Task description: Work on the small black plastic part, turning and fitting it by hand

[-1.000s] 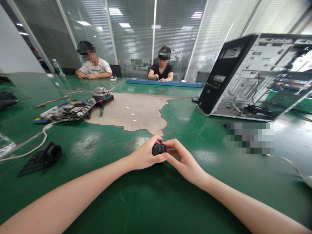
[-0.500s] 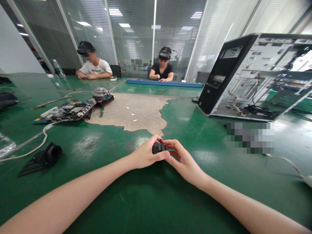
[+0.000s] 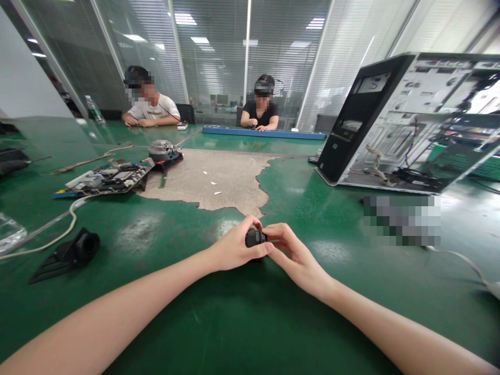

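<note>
Just below the middle of the head view, a small black ribbed part [image 3: 255,238] is held over the green table [image 3: 234,317]; its exact kind cannot be made out. My left hand [image 3: 234,246] is closed around it, thumb along the near side and index finger arched over the far side. From the right, my right hand [image 3: 294,254] pinches at the part's right end with thumb and fingertips. The lower portion of the part is hidden behind the left thumb.
At left lie a black plastic piece with a round opening [image 3: 74,252], a circuit board [image 3: 113,177] and a grey fan-like unit [image 3: 164,152]. An open computer case [image 3: 390,125] stands at right, with a blurred-out object [image 3: 402,221] before it. Two people sit across the table behind a blue bar [image 3: 265,133].
Both hands and the black part stay almost in place. The right hand's fingers have drawn slightly closer together at the part's right end.
</note>
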### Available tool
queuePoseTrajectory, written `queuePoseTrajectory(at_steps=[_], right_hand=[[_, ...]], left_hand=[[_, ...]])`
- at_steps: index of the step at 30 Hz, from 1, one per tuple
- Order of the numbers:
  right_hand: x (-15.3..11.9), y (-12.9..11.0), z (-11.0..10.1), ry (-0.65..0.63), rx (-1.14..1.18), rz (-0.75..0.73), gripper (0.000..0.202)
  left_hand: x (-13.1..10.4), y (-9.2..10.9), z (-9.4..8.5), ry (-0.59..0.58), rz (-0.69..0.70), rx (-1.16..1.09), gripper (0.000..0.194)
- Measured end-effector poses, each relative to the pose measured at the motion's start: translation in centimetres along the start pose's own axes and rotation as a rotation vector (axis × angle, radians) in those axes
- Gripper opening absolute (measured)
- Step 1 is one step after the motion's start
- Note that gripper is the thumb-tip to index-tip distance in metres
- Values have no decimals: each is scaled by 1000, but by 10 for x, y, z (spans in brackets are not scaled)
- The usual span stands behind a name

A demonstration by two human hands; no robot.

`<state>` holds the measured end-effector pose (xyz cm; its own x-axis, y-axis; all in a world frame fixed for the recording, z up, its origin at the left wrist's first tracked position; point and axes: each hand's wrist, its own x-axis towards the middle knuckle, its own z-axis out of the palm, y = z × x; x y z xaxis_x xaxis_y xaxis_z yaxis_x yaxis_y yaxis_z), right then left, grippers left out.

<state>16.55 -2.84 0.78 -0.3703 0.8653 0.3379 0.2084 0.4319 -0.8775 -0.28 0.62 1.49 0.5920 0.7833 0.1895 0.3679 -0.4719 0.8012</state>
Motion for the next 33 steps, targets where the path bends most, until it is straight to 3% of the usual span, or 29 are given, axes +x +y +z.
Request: queuePoseTrajectory(at_steps=[8,13,20,26,33], right_hand=[[0,0,1,-11,7,64,27],[-3,1,0,-41,-18,-7,31],[0,6,2,51,58,-8,16],[2,1,2,17,59,68,26],[-2,3,2,8,53,-14,24]], left_hand=[[1,-1,0,-2,-20,-39,39],[1,0,0,-2,-25,-42,37],[0,1,0,-6,-33,14,41],[0,0,0,-8,-30,0,41],[2,0,1,10,-21,-15,39]])
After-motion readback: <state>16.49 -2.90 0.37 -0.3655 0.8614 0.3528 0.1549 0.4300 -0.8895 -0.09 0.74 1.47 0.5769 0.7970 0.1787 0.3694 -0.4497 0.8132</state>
